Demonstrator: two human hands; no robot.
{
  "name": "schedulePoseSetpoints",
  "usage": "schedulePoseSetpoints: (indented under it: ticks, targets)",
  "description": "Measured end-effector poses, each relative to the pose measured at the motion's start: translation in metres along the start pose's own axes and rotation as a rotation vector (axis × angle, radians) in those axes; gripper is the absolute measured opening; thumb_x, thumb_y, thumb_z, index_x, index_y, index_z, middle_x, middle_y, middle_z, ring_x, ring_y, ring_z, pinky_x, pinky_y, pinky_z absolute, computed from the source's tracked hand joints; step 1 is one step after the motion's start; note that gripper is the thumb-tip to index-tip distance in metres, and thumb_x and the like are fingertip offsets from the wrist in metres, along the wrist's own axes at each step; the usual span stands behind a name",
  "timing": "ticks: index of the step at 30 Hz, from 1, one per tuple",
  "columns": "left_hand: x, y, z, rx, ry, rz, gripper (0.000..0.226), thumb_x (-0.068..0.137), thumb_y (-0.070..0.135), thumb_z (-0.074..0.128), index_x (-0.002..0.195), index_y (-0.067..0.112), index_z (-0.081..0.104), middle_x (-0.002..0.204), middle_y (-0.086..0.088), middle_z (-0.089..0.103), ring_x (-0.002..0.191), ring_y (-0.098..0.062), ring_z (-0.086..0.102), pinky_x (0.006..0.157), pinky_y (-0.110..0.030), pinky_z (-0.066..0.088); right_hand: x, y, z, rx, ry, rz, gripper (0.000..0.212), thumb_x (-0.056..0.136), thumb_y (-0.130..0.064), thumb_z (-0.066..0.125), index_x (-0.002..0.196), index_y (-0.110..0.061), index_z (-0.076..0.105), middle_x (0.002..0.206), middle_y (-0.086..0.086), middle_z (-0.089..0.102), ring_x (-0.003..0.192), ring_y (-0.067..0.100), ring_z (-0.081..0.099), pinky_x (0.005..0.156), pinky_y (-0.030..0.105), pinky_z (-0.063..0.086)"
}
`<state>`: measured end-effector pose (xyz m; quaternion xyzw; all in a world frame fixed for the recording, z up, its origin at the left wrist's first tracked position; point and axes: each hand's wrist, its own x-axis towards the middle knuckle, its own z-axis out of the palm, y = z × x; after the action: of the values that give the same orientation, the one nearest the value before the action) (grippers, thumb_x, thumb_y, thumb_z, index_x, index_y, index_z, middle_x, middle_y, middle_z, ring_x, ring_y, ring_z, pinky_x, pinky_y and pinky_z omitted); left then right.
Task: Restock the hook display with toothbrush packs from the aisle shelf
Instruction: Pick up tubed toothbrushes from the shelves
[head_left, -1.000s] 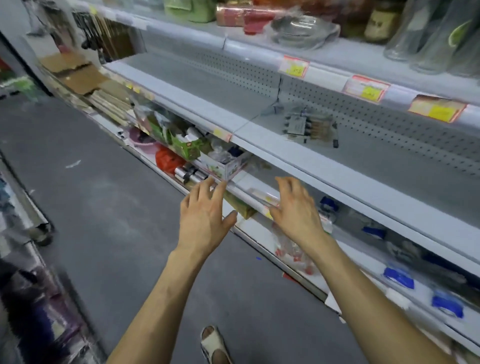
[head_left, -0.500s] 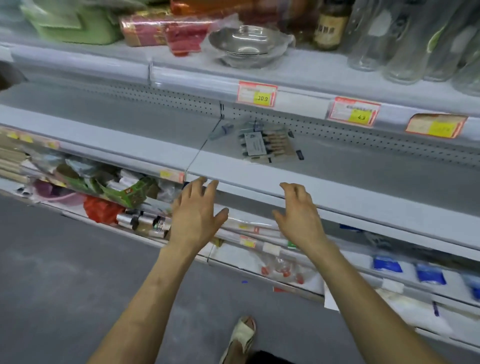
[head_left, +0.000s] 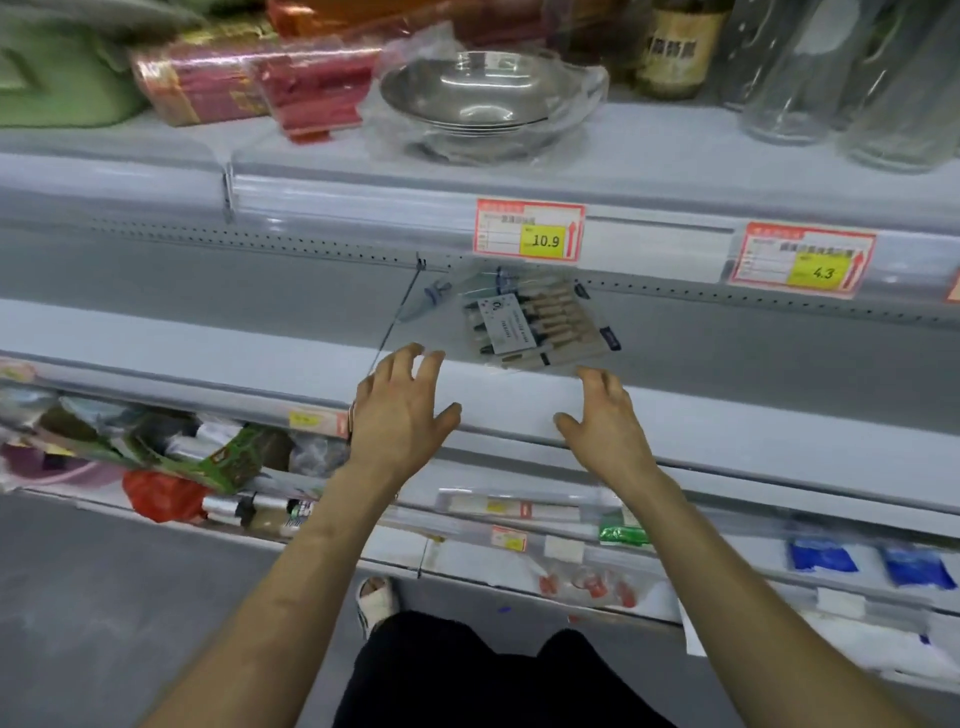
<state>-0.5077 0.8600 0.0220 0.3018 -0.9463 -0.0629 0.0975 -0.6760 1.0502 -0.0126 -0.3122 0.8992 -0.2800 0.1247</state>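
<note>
A clear toothbrush pack (head_left: 540, 327) with wooden-handled brushes and a white label lies flat on the grey middle shelf (head_left: 208, 332), under the 10.9 price tag (head_left: 527, 236). My left hand (head_left: 400, 415) hovers just left of and below the pack, fingers spread, holding nothing. My right hand (head_left: 605, 421) is at the shelf's front edge just below the pack's right corner, fingers apart and empty. Neither hand touches the pack. No hook display is visible.
The top shelf holds a bagged steel bowl (head_left: 478, 98), red packets (head_left: 260, 83) and clear bottles (head_left: 810, 73). Lower shelves carry mixed goods (head_left: 208, 457) and blue packs (head_left: 821, 556). A perforated back panel (head_left: 727, 296) runs behind the middle shelf. Grey floor (head_left: 130, 597) lies at lower left.
The view has turned to face the shelf and come closer. Both hands have risen from the lower shelf edge to the middle shelf, close under the toothbrush pack.
</note>
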Motion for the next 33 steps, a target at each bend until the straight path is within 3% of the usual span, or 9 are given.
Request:
schedulePoseSetpoints:
  ticks: [8,12,17,19,21,23,25,29,33]
  targets:
    - [0.05,-0.026,0.041,-0.018,-0.031,0.082,0.065,0.092,0.045,0.069,0.149,0.021,0.047,0.156,-0.009,0.043,0.142,-0.032,0.042,0.11,-0.053,0.042,0.047,-0.005,0.036,0.192,0.133,0.108,0.07,0.099,-0.02,0.067,0.158,-0.012,0.031,0.158,0.017,0.033,0.141,0.035,0.04,0.114,0.035,0.037]
    - [0.065,-0.043,0.052,-0.023,-0.02,0.098,0.064,0.091,0.044,0.07,0.147,0.019,0.05,0.153,-0.012,0.047,0.138,-0.035,0.046,0.108,-0.053,0.044,0.073,-0.017,0.049,0.219,0.167,0.086,0.057,0.096,-0.016,0.067,0.147,-0.009,0.045,0.144,0.019,0.05,0.124,0.04,0.053,0.097,0.032,0.045]
    - [0.083,-0.063,0.062,-0.005,-0.025,0.087,0.065,0.093,0.044,0.068,0.15,0.019,0.049,0.155,-0.012,0.046,0.139,-0.035,0.045,0.109,-0.052,0.042,0.096,-0.02,0.073,0.348,0.294,0.076,0.052,0.084,-0.006,0.069,0.134,-0.006,0.054,0.134,0.017,0.054,0.121,0.037,0.056,0.102,0.043,0.053]
    - [0.092,-0.067,0.064,-0.013,-0.015,0.094,0.065,0.093,0.044,0.068,0.15,0.019,0.049,0.155,-0.012,0.045,0.138,-0.037,0.046,0.109,-0.052,0.042,0.097,-0.022,0.078,0.452,0.348,0.087,0.048,0.082,-0.009,0.068,0.128,-0.011,0.058,0.134,0.012,0.057,0.12,0.03,0.059,0.103,0.04,0.054]
    - [0.101,-0.069,0.066,-0.024,-0.016,0.102,0.064,0.093,0.042,0.068,0.149,0.019,0.049,0.155,-0.012,0.043,0.136,-0.038,0.046,0.107,-0.053,0.043,0.096,-0.025,0.08,0.576,0.415,0.082,0.045,0.079,-0.007,0.065,0.122,-0.019,0.06,0.135,0.009,0.057,0.118,0.013,0.061,0.104,0.025,0.051]
    - [0.111,-0.07,0.069,-0.038,0.001,0.118,0.063,0.092,0.038,0.071,0.147,0.016,0.051,0.154,-0.014,0.044,0.135,-0.041,0.046,0.104,-0.055,0.044,0.097,-0.028,0.081,0.717,0.503,0.083,0.052,0.078,0.009,0.062,0.123,-0.017,0.06,0.138,0.01,0.053,0.112,-0.007,0.057,0.102,0.012,0.045]
    - [0.121,-0.074,0.073,-0.05,0.03,0.129,0.063,0.09,0.035,0.073,0.145,0.013,0.052,0.152,-0.017,0.045,0.133,-0.043,0.047,0.101,-0.057,0.045,0.101,-0.032,0.084,0.859,0.61,0.117,0.055,0.076,0.009,0.064,0.126,-0.012,0.063,0.137,0.014,0.053,0.118,0.006,0.059,0.112,0.027,0.046]
    - [0.146,-0.081,0.075,-0.045,0.032,0.102,0.067,0.089,0.036,0.074,0.147,0.013,0.05,0.156,-0.017,0.041,0.139,-0.042,0.042,0.106,-0.058,0.042,0.105,-0.033,0.094,1.127,0.722,0.236,0.061,0.074,0.001,0.071,0.124,-0.033,0.062,0.14,0.011,0.057,0.129,0.021,0.059,0.115,0.046,0.047]
    - [0.166,-0.088,0.077,-0.022,0.003,0.063,0.068,0.092,0.037,0.07,0.153,0.017,0.045,0.161,-0.014,0.033,0.147,-0.038,0.032,0.112,-0.055,0.037,0.111,-0.034,0.094,1.386,0.815,0.317,0.067,0.072,0.002,0.074,0.136,-0.012,0.058,0.139,0.017,0.061,0.128,0.029,0.063,0.107,0.055,0.053]
